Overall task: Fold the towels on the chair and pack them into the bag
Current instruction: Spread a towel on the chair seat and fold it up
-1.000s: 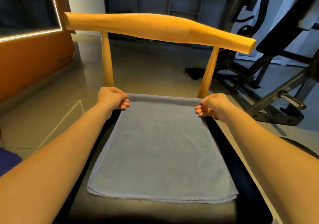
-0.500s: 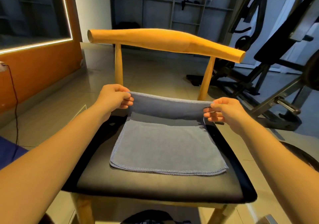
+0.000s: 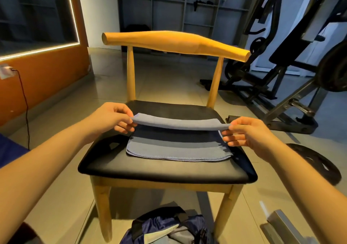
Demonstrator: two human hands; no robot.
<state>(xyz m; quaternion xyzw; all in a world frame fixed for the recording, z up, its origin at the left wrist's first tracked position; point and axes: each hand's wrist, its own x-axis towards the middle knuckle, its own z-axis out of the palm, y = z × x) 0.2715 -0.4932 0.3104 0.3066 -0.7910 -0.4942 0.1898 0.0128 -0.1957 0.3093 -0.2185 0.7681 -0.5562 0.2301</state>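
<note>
Left hand [image 3: 114,118] first: thumb on top, fingers curled underneath, pinching one end of a raised edge of the grey-blue towel [image 3: 178,148]. Across from it, the right hand [image 3: 246,132] has the same pinch on the other end, thumb and fingertips closed on the cloth. Neither hand has anything else in it.

Between them the raised edge runs straight from side to side, fairly taut, level with both hands and clear of the seat. That's the axis to watch: hand to hand, crossways to the person.

Below the hands and a touch nearer the person, the rest of the towel lies flat on the black seat of the chair [image 3: 150,170], with several layers showing at its stitched near hem. So the hem sits down and toward the body from both grips, and neither hand looks closer to it. My read: the fold closes by bringing the raised edge toward the person and down onto that hem, both hands travelling together so the corners meet square.

Further out, well below the hands and nearer again, the dark bag [image 3: 169,228] sits on the floor in front of the chair, apparently open. Packing looks a step away.
</note>
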